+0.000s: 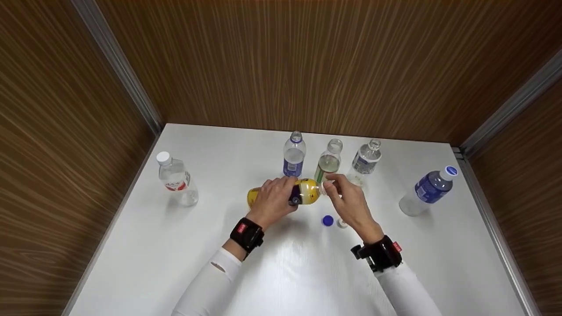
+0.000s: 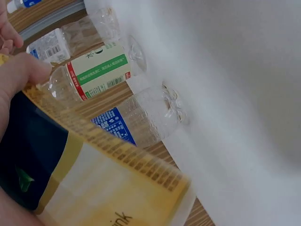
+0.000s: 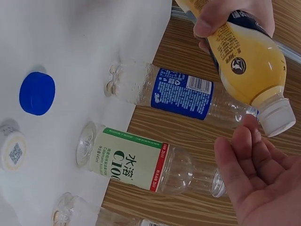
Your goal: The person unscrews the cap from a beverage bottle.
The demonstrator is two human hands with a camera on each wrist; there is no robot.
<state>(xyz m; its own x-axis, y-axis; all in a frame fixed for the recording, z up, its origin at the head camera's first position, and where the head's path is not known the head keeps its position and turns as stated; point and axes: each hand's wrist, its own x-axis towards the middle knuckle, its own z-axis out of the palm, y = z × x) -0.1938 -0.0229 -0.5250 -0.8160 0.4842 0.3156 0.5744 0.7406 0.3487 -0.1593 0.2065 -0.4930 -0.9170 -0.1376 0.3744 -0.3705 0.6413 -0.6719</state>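
Note:
A yellow drink bottle (image 1: 311,192) with a white cap (image 3: 277,117) lies tilted on its side above the table, cap end to the right. Wrapped around its dark label, my left hand (image 1: 275,195) grips the bottle. My right hand (image 1: 351,202) is at the cap end, its loosely bent fingers (image 3: 242,141) right beside the cap, which shows uncovered in the right wrist view. Behind the hands stand three uncapped bottles: a blue-label one (image 1: 294,156), a green-label one (image 1: 329,160) and a clear one (image 1: 366,160).
A blue cap (image 1: 328,220) and a white cap (image 1: 342,223) lie on the white table (image 1: 281,281) below the hands. A white-capped bottle (image 1: 178,180) stands at left, another blue-label bottle (image 1: 428,191) with its cap at right. Wood-grain panels (image 1: 281,66) enclose the table.

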